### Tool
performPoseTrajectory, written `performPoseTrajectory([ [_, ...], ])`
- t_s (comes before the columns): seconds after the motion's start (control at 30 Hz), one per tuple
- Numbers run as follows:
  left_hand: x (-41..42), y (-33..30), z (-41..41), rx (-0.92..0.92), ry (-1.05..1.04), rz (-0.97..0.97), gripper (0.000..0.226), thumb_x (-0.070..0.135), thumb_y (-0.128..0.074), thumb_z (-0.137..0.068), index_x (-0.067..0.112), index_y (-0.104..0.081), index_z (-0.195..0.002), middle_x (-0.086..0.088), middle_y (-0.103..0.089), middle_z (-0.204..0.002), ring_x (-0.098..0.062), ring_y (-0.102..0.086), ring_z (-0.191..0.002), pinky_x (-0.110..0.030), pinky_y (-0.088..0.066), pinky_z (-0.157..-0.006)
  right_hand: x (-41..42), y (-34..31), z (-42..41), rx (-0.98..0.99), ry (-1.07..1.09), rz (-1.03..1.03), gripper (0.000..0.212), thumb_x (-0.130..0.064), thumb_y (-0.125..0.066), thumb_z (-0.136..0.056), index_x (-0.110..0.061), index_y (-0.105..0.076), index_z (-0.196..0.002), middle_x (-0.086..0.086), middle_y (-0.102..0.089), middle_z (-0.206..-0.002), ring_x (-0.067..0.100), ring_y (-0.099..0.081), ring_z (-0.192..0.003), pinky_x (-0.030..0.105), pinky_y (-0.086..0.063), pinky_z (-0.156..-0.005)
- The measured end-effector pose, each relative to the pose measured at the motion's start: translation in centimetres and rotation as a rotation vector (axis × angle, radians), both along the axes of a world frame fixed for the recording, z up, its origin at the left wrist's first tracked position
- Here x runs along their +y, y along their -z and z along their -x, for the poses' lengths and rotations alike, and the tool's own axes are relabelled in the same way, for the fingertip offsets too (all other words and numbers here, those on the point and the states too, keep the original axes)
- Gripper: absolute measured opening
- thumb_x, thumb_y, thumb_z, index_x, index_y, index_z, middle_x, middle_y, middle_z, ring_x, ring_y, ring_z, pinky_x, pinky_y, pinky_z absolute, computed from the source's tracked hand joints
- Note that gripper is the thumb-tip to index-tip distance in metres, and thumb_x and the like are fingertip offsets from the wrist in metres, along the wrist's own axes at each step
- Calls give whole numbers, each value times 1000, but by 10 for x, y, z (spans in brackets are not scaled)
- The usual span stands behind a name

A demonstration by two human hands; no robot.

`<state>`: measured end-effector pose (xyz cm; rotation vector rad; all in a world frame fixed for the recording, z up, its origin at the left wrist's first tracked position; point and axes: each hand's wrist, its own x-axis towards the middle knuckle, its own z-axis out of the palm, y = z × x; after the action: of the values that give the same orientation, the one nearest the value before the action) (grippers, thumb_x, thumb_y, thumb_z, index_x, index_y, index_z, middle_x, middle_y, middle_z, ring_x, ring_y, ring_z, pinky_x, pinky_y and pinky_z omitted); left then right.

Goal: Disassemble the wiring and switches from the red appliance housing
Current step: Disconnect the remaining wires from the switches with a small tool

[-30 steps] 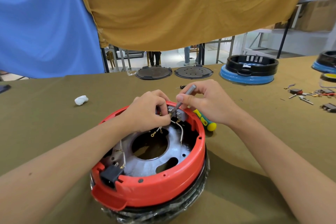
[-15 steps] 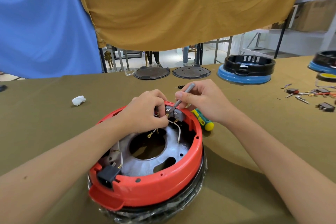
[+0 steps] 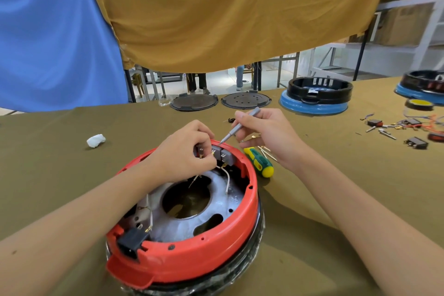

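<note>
The round red housing (image 3: 197,257) sits upside down on the table in front of me, its silver metal plate (image 3: 216,206) exposed inside. Two grey switches (image 3: 222,155) sit at its far rim, with white wires (image 3: 228,180) trailing below them. My left hand (image 3: 185,156) pinches a wire terminal at the switches. My right hand (image 3: 266,134) holds a thin grey tool (image 3: 236,128) like a pen, its tip just above the far rim beside the switches. A black power socket (image 3: 132,243) sits in the near rim.
A green and yellow screwdriver (image 3: 258,162) lies right of the housing. A white wad (image 3: 96,140) lies to the left. Two dark round plates (image 3: 194,102) and blue-and-black housings (image 3: 317,96) stand at the back. Loose switches, wires and screws (image 3: 394,130) lie at the far right.
My right hand has lifted and drawn back to the right, taking the tool tip off the switches to just above the rim. My left hand stays at the switches.
</note>
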<state>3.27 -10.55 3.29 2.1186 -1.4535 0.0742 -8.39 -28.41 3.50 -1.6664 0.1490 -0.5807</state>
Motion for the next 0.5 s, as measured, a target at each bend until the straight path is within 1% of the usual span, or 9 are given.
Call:
performPoseTrajectory([
  [0.07, 0, -1, 1, 60, 5, -20, 14, 35, -60, -70, 25, -54, -61, 21, -55, -113, -10, -59, -89, -40, -45, -92, -1, 1, -1, 1, 16, -17, 25, -25, -64, -98, -6, -75, -86, 4, -69, -69, 12, -65, -67, 32, -62, -65],
  [0.1, 0, -2, 0, 120, 17, -13, 14, 35, -59, -70, 25, -55, -61, 20, -56, -114, -9, -60, -91, -37, -44, -93, 0, 1, -1, 0, 19, -24, 25, -25, -64, -97, -7, -75, -86, 4, -69, -69, 11, -65, -66, 31, -62, -65],
  [0.2, 0, -8, 0, 429, 108, 116, 14, 29, -62, -74, 26, -63, -61, 15, -64, -115, -3, -62, -100, -18, -43, -86, 0, 1, -1, -12, 19, -65, 25, -27, -64, -97, -10, -75, -83, 5, -69, -69, 11, -66, -67, 29, -60, -63],
  [0.23, 0, -10, 0, 517, 135, 173, 15, 28, -63, -76, 27, -65, -61, 14, -67, -115, -2, -63, -102, -17, -43, -85, 0, 2, -1, -17, 16, -86, 25, -28, -64, -97, -10, -75, -84, 5, -69, -70, 12, -66, -68, 29, -59, -63],
  [0.3, 0, -14, -3, 641, 158, 270, 15, 25, -62, -78, 25, -69, -64, 10, -72, -112, -4, -65, -101, -25, -44, -87, 2, 1, -1, -36, -1, -143, 25, -29, -63, -98, -10, -74, -88, 5, -67, -70, 13, -65, -68, 29, -58, -63],
  [0.37, -1, -16, -6, 708, 142, 333, 15, 26, -61, -79, 24, -74, -71, 7, -74, -107, -4, -66, -96, -30, -43, -85, 4, 1, -1, -76, -41, -213, 23, -29, -60, -100, -10, -73, -94, 4, -64, -68, 14, -62, -67, 29, -57, -62],
  [0.47, -2, -15, -8, 720, 66, 387, 11, 32, -66, -77, 30, -74, -70, 6, -75, -101, -4, -64, -97, -31, -41, -91, 10, 0, -1, -149, -87, -257, 19, -24, -57, -100, -10, -70, -95, 5, -63, -69, 16, -61, -67, 28, -56, -59],
  [0.5, -2, -14, -8, 726, 56, 398, 7, 33, -71, -77, 30, -74, -71, 5, -74, -97, -4, -63, -94, -27, -43, -89, 12, 0, -1, -167, -99, -246, 16, -22, -59, -99, -10, -69, -94, 6, -64, -70, 17, -61, -69, 28, -56, -59],
])
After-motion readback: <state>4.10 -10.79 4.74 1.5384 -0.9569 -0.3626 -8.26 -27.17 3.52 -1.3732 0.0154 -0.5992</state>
